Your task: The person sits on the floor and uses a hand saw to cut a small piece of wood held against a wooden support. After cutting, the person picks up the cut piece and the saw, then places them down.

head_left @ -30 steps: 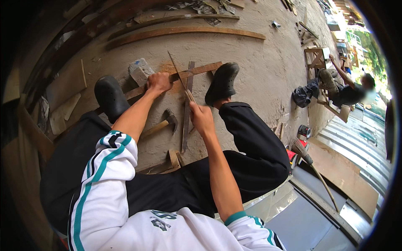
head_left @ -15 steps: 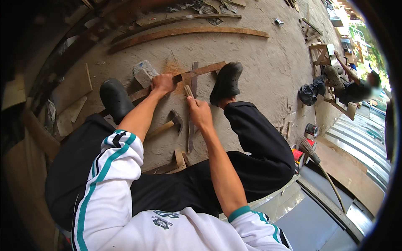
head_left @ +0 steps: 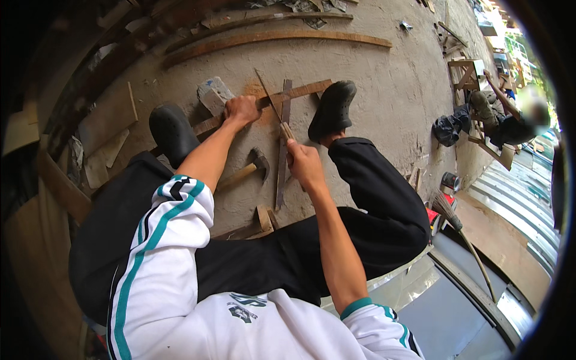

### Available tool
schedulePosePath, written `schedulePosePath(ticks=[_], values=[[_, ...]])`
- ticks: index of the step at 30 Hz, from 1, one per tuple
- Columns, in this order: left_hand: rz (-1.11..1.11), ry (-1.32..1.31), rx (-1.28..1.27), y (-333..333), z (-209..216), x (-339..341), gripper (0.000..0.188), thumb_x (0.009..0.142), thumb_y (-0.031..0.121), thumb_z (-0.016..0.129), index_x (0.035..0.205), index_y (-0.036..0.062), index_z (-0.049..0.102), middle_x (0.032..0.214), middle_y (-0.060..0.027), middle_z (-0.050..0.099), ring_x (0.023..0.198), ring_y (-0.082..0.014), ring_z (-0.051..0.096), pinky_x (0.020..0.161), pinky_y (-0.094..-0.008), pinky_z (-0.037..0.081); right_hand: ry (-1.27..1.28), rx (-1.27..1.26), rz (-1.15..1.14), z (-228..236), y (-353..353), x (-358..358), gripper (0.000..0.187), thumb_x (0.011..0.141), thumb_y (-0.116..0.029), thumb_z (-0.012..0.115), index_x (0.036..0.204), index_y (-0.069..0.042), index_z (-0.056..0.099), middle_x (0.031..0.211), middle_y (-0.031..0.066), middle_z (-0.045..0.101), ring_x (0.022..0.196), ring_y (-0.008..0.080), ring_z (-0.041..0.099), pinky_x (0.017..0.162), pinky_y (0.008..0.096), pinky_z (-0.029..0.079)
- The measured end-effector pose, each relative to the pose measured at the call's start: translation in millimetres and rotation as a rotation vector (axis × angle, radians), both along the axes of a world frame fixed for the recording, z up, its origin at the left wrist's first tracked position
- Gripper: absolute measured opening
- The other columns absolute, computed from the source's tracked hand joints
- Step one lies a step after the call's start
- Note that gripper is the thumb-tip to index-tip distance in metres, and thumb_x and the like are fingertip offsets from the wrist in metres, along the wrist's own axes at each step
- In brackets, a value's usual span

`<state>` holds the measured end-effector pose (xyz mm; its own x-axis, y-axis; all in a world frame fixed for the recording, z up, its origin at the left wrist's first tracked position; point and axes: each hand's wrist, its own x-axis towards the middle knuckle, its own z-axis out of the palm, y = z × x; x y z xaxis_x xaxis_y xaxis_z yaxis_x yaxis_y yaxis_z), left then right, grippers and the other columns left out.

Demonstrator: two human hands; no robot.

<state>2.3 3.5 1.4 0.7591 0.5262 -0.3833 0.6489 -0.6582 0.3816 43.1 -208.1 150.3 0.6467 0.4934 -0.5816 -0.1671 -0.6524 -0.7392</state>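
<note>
Two bare hands work at the upper centre of the frame, where a brown wooden batten lies aslant with a thin handsaw across it. The likeliest trouble, in my judgement, is the blade skipping sideways: the left hand sits just beside it, so a jump toward the frame's left could catch the knuckles. The batten also crosses a dark lath, and could rock or twist if the left hand's pressure eases, pinching the blade. The black right clog is close to the batten's right end; whether it pins the wood, I cannot tell.

The left forearm reaches up from the lower left, its fist closed over the batten near a pale masonry block; the fingertips are hidden. The right hand, right of centre, is wrapped around the saw's wooden handle, elbow slightly bent, forearm rising from the lower right. The blade slopes away toward the upper left, over orange sawdust.
</note>
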Motion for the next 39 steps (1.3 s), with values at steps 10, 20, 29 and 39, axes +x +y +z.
schedulePosePath(ticks=[10,20,29,39], values=[[0.041,0.021,0.004,5,-2,3,0.037,0.081,0.035,0.069,0.102,0.0057,0.074,0.1,-0.0224,0.072,0.097,-0.0399,0.071,0.084,-0.0482,0.056,-0.004,-0.011,0.029,22,-33,-6,0.058,0.1,-0.048,0.051,0.063,-0.004,0.054,0.053,0.0009,0.046,0.048,0.0121,0.043,0.048,0.0302,0.031],[0.042,0.046,0.013,7,10,-8,0.035,0.084,0.035,0.066,0.101,0.0058,0.074,0.1,-0.0231,0.072,0.097,-0.0408,0.071,0.083,-0.0481,0.057,0.124,-0.037,-0.03,90,-54,-35,0.054,0.1,-0.043,0.053,0.062,-0.004,0.052,0.053,0.0007,0.046,0.048,0.0111,0.042,0.047,0.0307,0.03],[0.033,0.047,-0.004,13,11,-2,0.03,0.082,0.027,0.064,0.1,0.0055,0.075,0.098,-0.0243,0.072,0.095,-0.0403,0.071,0.081,-0.0481,0.057,0.001,0.005,0.067,31,-25,-15,0.056,0.1,-0.044,0.052,0.065,0.0,0.054,0.055,0.0037,0.048,0.052,0.0141,0.045,0.051,0.0341,0.035],[-0.002,0.058,-0.005,-1,19,11,0.031,0.082,0.03,0.066,0.099,0.0055,0.074,0.098,-0.0231,0.073,0.093,-0.0387,0.072,0.078,-0.0491,0.058,-0.105,0.016,0.044,-14,-1,5,0.058,0.101,-0.046,0.051,0.064,-0.002,0.052,0.053,0.0027,0.045,0.049,0.0142,0.043,0.05,0.033,0.033]])
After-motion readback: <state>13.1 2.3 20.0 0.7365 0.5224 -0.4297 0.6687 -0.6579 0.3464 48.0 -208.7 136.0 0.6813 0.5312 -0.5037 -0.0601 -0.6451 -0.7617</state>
